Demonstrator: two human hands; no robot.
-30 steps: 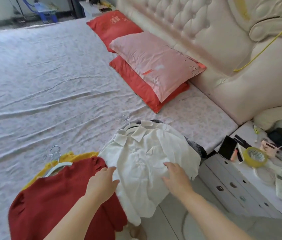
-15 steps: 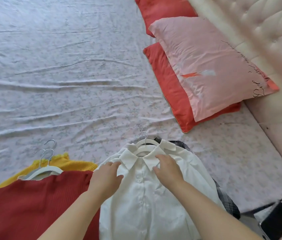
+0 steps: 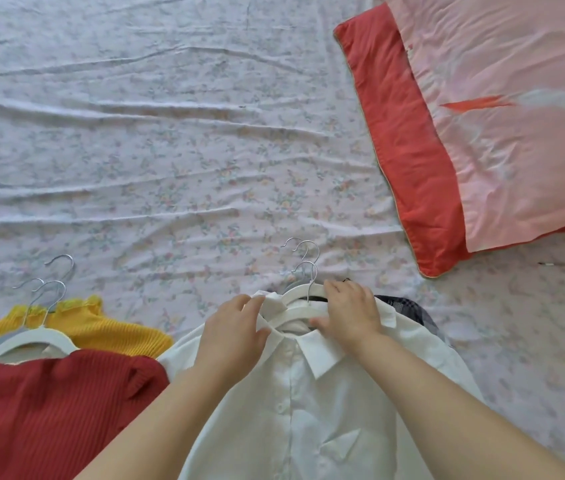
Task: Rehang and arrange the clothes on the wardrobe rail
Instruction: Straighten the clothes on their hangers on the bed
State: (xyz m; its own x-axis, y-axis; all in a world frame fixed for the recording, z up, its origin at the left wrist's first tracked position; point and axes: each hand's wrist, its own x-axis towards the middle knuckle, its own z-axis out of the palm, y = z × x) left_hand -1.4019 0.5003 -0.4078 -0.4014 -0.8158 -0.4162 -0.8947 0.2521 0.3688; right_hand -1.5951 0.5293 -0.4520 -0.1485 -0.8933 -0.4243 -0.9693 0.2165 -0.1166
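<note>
A white collared shirt [image 3: 312,410] lies on the bed, still on a white hanger [image 3: 303,294] with a metal hook; more hooks show behind it. My left hand [image 3: 234,329] pinches the shirt's left collar. My right hand [image 3: 352,315] grips the hanger's right shoulder, thumb under it. A dark checked garment [image 3: 404,306] peeks out beneath the shirt. To the left a red knit top [image 3: 49,410] lies over a yellow knit top [image 3: 101,327], both on white hangers [image 3: 28,339] with several metal hooks.
The bed sheet [image 3: 170,150] is pale with a floral print and wrinkled. A pink pillow [image 3: 509,109] rests on a red pillow [image 3: 402,140] at the upper right.
Both hands moved up from the shirt's front to the collar, and the right hand took hold of the hanger. The view closed in on the shirt; the bedside cabinet left the frame.
</note>
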